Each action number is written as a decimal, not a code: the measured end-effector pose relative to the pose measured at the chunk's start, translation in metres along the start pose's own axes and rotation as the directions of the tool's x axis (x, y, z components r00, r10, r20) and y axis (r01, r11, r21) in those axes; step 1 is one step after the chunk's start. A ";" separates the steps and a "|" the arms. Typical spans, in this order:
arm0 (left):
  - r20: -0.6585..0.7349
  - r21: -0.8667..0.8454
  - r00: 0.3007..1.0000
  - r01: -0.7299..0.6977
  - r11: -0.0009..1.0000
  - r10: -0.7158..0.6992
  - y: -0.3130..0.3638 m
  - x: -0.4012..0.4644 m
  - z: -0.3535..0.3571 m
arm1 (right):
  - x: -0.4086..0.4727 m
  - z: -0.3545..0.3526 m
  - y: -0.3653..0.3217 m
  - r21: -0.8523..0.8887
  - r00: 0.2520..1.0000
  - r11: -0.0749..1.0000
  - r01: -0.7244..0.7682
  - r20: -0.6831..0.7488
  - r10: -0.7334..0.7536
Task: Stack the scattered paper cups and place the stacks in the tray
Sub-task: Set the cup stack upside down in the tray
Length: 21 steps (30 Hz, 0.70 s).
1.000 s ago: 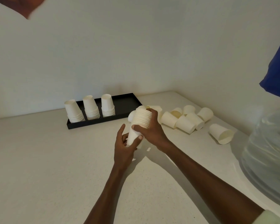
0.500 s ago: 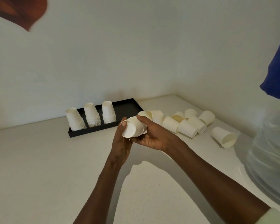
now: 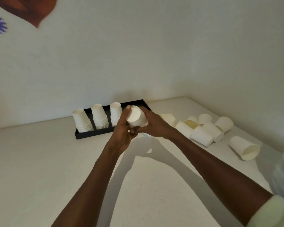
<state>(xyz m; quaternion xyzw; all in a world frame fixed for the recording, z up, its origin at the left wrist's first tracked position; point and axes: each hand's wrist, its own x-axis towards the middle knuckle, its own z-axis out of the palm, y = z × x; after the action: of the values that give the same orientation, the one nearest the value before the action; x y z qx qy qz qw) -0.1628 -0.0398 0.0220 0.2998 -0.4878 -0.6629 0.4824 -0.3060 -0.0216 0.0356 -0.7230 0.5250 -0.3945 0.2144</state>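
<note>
One black tray [image 3: 138, 103] is seen. Three upside-down cup stacks are counted in it: a left stack [image 3: 82, 120], a middle stack [image 3: 99, 117] and a right stack [image 3: 115, 113], the last partly hidden. One more stack [image 3: 136, 117] is held up between two hands, the left hand [image 3: 123, 133] and the right hand [image 3: 154, 126]. About eight loose cups [image 3: 202, 135] are counted lying on the counter, one of them, a lone cup [image 3: 243, 148], set apart; the exact number in the cluster cannot be told.

Dim, soft room light. Both arms cast broad, hard-edged shadows on the tabletop [image 3: 39, 169]. Wide-angle bending and blur show at the frame's edges.
</note>
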 end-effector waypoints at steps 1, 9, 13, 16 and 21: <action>-0.015 0.008 1.000 0.015 1.000 -0.015 0.003 0.005 -0.002 | 0.008 0.001 0.003 -0.002 1.000 1.000 -0.006 -0.030 0.006; -0.275 -0.125 0.959 0.036 0.991 -0.069 -0.014 0.053 -0.023 | 0.087 -0.001 0.029 0.404 0.923 0.862 -0.305 -0.096 0.372; -0.410 -0.060 0.912 0.001 0.998 -0.026 -0.045 0.071 -0.033 | 0.126 0.014 0.049 0.449 0.898 0.817 -0.362 -0.067 0.435; -0.455 0.010 0.890 -0.023 1.000 0.025 -0.063 0.082 -0.040 | 0.149 0.031 0.065 0.405 0.893 0.832 -0.378 -0.076 0.443; -0.454 0.020 0.890 -0.037 0.999 0.042 -0.080 0.093 -0.050 | 0.176 0.055 0.096 0.330 0.894 0.859 -0.391 -0.086 0.440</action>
<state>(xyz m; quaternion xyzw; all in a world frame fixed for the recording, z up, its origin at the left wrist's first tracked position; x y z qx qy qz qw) -0.1806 -0.1396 -0.0632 0.4390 -0.3714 -0.5617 0.5948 -0.2950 -0.2253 -0.0062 -0.5170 0.6172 -0.4708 0.3609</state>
